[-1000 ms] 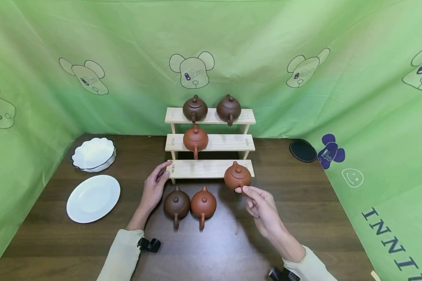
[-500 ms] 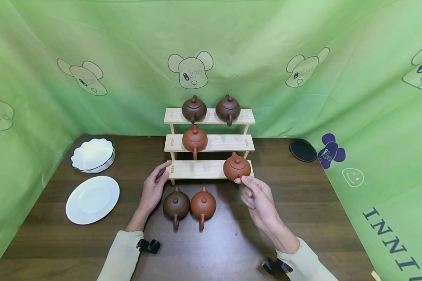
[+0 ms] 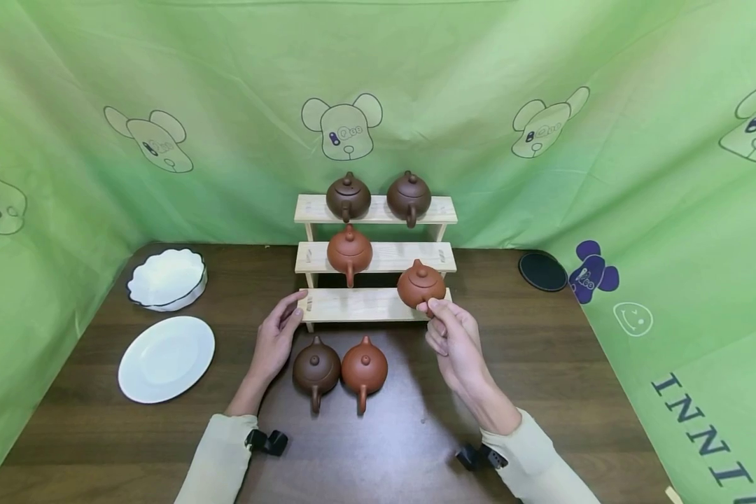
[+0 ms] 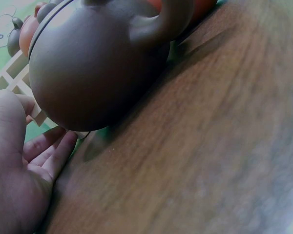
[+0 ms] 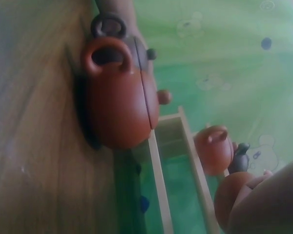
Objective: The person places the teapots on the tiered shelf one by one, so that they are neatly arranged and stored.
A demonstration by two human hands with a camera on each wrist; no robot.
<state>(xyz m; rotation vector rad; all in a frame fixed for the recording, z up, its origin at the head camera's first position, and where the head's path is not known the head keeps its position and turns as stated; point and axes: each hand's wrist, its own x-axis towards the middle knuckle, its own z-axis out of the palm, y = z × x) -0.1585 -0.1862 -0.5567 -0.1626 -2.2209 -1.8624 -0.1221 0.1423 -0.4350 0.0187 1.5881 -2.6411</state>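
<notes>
My right hand point(image 3: 456, 346) pinches the handle of an orange-brown teapot point(image 3: 421, 283), held above the right end of the lowest shelf of a wooden three-step rack point(image 3: 359, 306). In the right wrist view this teapot point(image 5: 227, 195) is mostly hidden by the hand. With fairly straight fingers, my left hand point(image 3: 277, 339) touches the left end of that shelf. On the table before the rack sit a dark brown teapot point(image 3: 316, 364) and an orange-brown teapot point(image 3: 365, 364), side by side. The dark one point(image 4: 97, 63) looms close in the left wrist view.
Two dark teapots, one left point(image 3: 348, 198) and one right point(image 3: 409, 196), stand on the top shelf. An orange-brown teapot point(image 3: 349, 250) is on the middle shelf's left part. Left lie a scalloped bowl point(image 3: 166, 280) and a white plate point(image 3: 166, 359); a black oval mat point(image 3: 543, 271) lies right.
My right hand has carried the orange-brown teapot forward and slightly left, from the lowest shelf's front edge toward the middle shelf. The left hand has stayed at the rack's end.
</notes>
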